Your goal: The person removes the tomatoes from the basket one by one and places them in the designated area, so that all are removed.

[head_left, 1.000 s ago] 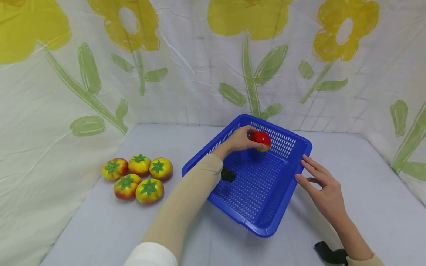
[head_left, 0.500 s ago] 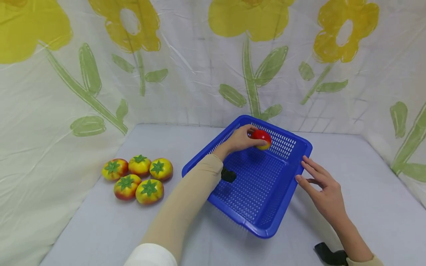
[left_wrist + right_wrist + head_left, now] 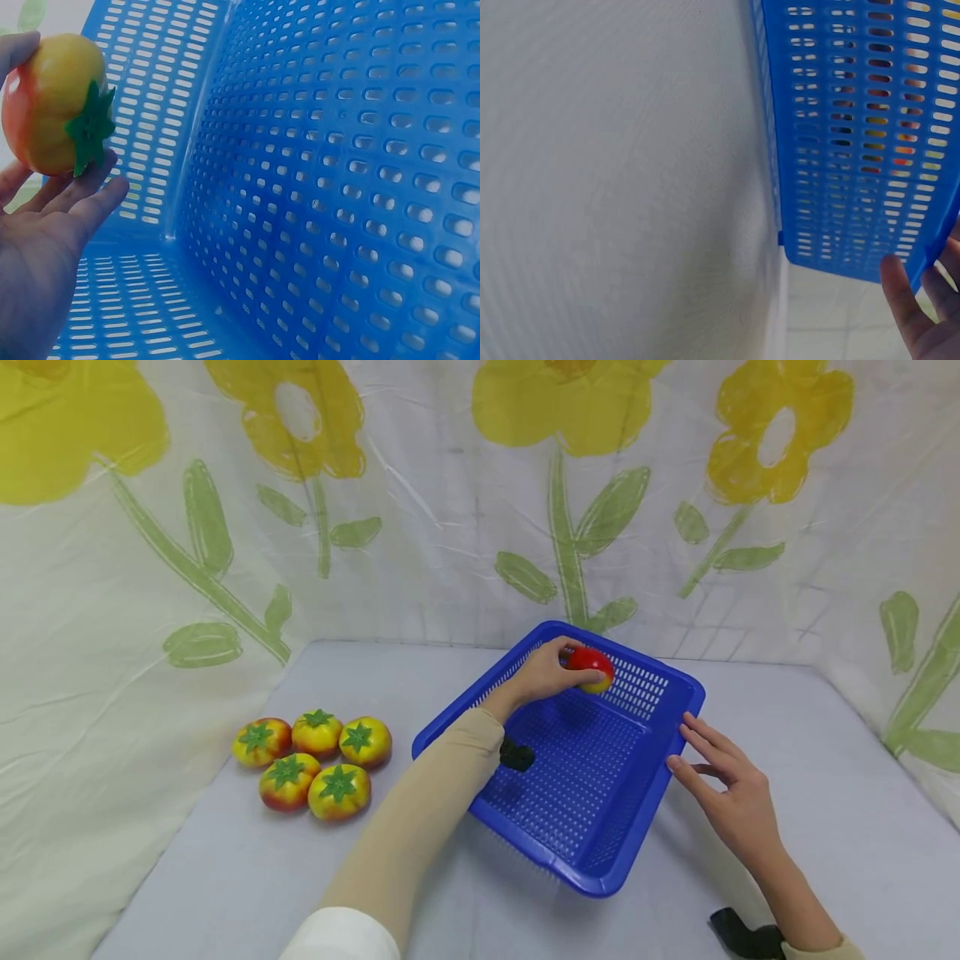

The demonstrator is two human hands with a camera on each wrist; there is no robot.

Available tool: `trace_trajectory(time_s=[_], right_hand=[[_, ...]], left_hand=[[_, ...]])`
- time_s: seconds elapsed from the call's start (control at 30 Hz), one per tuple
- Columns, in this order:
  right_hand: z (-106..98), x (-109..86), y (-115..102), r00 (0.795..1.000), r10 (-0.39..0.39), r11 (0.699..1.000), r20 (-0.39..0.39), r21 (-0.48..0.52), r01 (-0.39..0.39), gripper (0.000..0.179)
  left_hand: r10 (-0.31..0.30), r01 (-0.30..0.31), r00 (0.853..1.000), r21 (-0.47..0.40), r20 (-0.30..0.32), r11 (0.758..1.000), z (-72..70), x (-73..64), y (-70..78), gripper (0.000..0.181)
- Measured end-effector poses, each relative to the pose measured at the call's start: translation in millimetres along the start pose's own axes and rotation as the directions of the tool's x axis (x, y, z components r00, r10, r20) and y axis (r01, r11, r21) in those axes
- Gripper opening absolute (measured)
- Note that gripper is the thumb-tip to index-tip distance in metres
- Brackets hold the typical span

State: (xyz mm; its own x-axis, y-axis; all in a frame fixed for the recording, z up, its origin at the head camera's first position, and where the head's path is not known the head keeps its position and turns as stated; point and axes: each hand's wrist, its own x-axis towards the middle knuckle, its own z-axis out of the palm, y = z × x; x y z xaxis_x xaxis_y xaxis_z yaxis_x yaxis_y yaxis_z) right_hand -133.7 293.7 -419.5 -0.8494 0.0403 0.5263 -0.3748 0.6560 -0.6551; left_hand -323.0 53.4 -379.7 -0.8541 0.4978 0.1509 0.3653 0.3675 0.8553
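My left hand (image 3: 542, 677) is inside the blue plastic basket (image 3: 577, 874), near its far end. Between thumb and fingertips it holds a toy tomato (image 3: 590, 667), raised above the basket floor. The left wrist view shows that tomato (image 3: 66, 97) as yellow and red, its green star-shaped leaf turned sideways. At the basket's right side, my right hand (image 3: 731, 789) grips the rim. One finger (image 3: 900, 292) lies against the slotted outer wall in the right wrist view, the others at the rim. Several more toy tomatoes (image 3: 340, 792) sit grouped left of the basket, leaves up.
The basket stands at an angle on the pale table (image 3: 450, 914). Behind and beside the table hangs a white curtain (image 3: 420, 568) with painted yellow flowers. A black strap piece (image 3: 746, 933) juts from the right wrist, and another (image 3: 517, 754) from the left.
The left hand and its tomato have risen very slightly toward the basket's far end. The right hand keeps its place at the rim, and the grouped tomatoes lie as before.
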Motion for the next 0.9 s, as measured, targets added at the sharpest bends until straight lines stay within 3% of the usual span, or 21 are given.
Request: trace_trajectory(time_s=[0.43, 0.67, 0.9], right_hand=[[-2, 0.9, -3, 1.000, -0.001, 1.000, 0.001, -0.005, 0.001, 0.055], [-2, 1.0, -1, 1.000, 0.001, 1.000, 0.013, 0.010, -0.001, 0.056], [-1, 0.2, 1, 1.000, -0.012, 1.000, 0.007, 0.018, 0.012, 0.056]], left_hand=[[0.018, -0.020, 0.999, -0.044, -0.029, 0.999, -2.6, 2.1, 4.7, 0.071], [0.080, -0.081, 0.995, -0.017, -0.052, 0.997, -9.9, -0.7, 23.0, 0.069], [0.121, -0.121, 0.993, -0.009, 0.003, 0.993, -29.2, -12.6, 40.1, 0.066]])
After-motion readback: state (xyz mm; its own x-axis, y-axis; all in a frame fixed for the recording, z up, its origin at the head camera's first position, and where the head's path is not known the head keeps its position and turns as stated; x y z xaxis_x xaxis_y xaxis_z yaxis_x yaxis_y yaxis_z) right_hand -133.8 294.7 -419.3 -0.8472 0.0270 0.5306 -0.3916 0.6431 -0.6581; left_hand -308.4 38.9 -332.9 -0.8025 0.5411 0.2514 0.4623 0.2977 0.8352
